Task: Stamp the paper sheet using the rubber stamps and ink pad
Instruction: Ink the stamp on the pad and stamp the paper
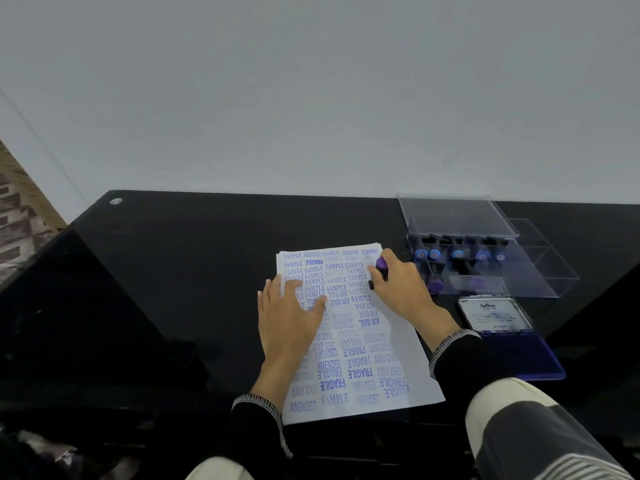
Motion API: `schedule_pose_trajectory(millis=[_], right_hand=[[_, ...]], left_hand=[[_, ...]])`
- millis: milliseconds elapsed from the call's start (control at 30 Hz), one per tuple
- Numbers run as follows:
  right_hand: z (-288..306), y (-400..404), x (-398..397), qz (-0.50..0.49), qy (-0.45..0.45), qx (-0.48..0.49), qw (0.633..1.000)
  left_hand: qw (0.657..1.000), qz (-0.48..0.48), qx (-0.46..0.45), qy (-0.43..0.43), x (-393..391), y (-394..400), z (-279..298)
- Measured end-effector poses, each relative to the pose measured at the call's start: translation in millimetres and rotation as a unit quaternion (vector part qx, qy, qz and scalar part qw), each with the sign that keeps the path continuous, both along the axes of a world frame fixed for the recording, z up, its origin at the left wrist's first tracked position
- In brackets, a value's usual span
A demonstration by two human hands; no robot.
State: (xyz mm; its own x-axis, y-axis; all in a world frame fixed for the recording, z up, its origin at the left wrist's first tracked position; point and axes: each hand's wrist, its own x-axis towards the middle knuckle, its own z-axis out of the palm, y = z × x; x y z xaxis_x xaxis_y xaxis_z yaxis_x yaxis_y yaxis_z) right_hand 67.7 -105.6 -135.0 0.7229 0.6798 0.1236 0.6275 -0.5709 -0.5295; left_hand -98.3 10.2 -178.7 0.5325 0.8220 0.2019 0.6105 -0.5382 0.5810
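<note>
Paper sheet (360, 341), frame centre, crowded with blue stamp words, bare black tabletop (173, 271) to its left: your left hand (291, 317) presses it flat-fingered, your right hand (398, 285) grips a purple rubber stamp (381, 266) at its upper-right edge.

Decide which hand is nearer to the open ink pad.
Right. The right hand grips a stamp on the paper, just left of the ink pad; the left hand lies farther left.
</note>
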Motion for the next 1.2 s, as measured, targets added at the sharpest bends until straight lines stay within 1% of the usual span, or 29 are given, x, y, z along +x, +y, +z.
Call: schedule_pose_trajectory(millis=[500, 600, 733, 767, 833, 900, 933, 1000, 1100, 1200], right_hand=[[-1.6, -3.3, -5.6, 0.003, 0.0, 0.027, 1.0], [-0.4, -2.1, -4.2, 0.002, 0.001, 0.016, 1.0], [10.6, 0.2, 5.1, 0.013, 0.03, -0.039, 0.999], [13.7, -0.3, 7.6, 0.009, 0.049, -0.029, 0.998], [18.4, -4.5, 12.7, -0.026, 0.085, 0.039, 0.995], [24.6, -11.0, 17.7, -0.078, 0.116, 0.14, 0.98], [29.0, -14.7, 19.5, -0.101, 0.147, 0.193, 0.965], [38.5, -23.0, 22.5, -0.135, 0.223, 0.289, 0.921], [48.6, -37.8, 25.3, -0.179, 0.317, 0.361, 0.858], [46.2, -47.3, 28.2, -0.205, 0.374, 0.395, 0.814]], left_hand=[[1.0, 0.001, 0.001, 0.006, 1.0, 1.5, -3.0], [1.0, 0.001, 0.002, 0.003, 1.1, 1.6, -2.9], [1.0, 0.005, -0.005, 0.004, 1.5, 1.1, -1.8], [1.0, 0.005, -0.006, 0.003, 1.8, 1.1, -1.5], [1.0, 0.005, -0.007, 0.004, 2.2, 1.1, -1.3], [1.0, 0.007, -0.005, 0.004, 2.2, 1.1, -1.2], [1.0, 0.008, -0.003, 0.003, 2.2, 1.1, -1.0], [1.0, 0.007, 0.0, 0.001, 1.9, 1.2, -1.0], [1.0, 0.006, 0.002, -0.001, 2.1, 0.7, -0.3], [1.0, 0.007, 0.004, 0.004, 2.3, 1.2, -0.8]])
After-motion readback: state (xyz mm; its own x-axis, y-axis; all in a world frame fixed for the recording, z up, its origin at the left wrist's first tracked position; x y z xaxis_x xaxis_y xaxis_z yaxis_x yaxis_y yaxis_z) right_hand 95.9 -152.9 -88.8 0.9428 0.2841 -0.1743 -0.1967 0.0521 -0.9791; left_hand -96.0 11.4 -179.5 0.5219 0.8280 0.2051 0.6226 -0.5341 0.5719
